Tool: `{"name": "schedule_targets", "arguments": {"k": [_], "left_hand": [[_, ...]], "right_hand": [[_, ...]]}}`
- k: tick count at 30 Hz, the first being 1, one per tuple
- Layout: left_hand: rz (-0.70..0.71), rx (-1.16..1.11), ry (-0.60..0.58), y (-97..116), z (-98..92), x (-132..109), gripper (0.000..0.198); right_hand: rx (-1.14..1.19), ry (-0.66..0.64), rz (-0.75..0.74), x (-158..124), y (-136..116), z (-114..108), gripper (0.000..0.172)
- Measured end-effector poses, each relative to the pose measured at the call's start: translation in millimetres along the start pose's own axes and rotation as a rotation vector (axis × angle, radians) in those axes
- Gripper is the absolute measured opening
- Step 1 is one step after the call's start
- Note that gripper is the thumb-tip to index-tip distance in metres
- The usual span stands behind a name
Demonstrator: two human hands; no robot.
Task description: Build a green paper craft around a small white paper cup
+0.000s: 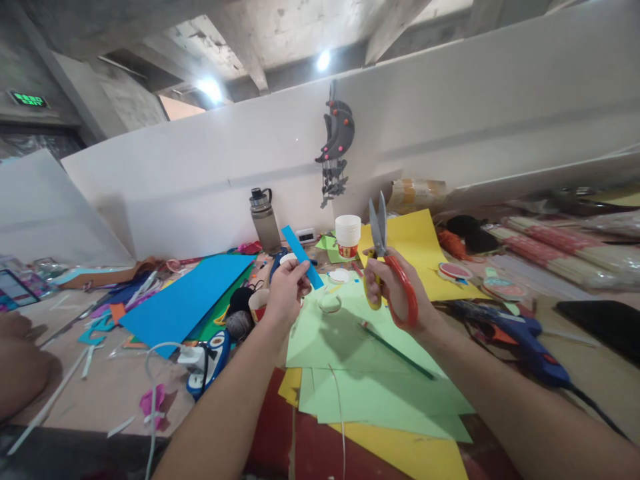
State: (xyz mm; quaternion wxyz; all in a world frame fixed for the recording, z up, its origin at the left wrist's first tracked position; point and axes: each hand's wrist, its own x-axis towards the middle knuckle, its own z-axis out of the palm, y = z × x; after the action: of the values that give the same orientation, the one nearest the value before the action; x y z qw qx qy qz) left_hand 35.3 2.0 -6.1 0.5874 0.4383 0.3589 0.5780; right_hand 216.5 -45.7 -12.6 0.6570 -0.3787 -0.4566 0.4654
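A short strip of blue paper [301, 256] is pinched between the thumb and fingers of my left hand [286, 293]. My right hand [395, 283] grips a pair of scissors [380, 230] with red and yellow handles, its blades pointing up and slightly parted. The strip and the blades are apart. Beneath both hands lie several sheets of light green paper [365, 393]. On them rest a dark green pencil [397, 350] and a pale ring-shaped piece [331, 303]. Close to my left hand stands a paper cup [259, 304], partly hidden.
A large blue sheet [190, 300] lies left, a yellow sheet [407, 247] behind right. Stacked white cups [348, 233] and a bottle [265, 223] stand at the back. A blue glue gun [533, 340] lies right. A power strip [215, 363] sits left; another person's arm [23, 367] rests far left.
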Motion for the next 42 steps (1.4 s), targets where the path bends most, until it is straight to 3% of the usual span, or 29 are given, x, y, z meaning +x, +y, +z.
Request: {"name": "schedule_targets", "arguments": {"k": [8,17,22,33,42], "left_hand": [[-0.014,-0.03,0.007,0.5,-0.8,0.1,0.03],[0.01,-0.172,0.08,0.9,-3.1,3.3,0.031],[0.004,-0.239,0.084,1.1,-5.1,5.7,0.029],[0.134,-0.244,0.109,8.8,-7.3,4.3,0.025],[0.124,-0.21,0.111,10.0,-6.9,2.8,0.028]], "right_hand": [[-0.02,-0.006,0.036,-2.5,-1.8,2.8,0.025],[-0.119,-0.164,0.033,-9.4,-2.9,5.1,0.026],[-0.2,-0.235,0.112,-12.1,-3.5,8.7,0.029],[-0.553,-0.497,0.198,-17.1,-1.2,10.7,0.025],[-0.542,-0.549,0.287,-23.3,-5.0,16.0,0.032]]}}
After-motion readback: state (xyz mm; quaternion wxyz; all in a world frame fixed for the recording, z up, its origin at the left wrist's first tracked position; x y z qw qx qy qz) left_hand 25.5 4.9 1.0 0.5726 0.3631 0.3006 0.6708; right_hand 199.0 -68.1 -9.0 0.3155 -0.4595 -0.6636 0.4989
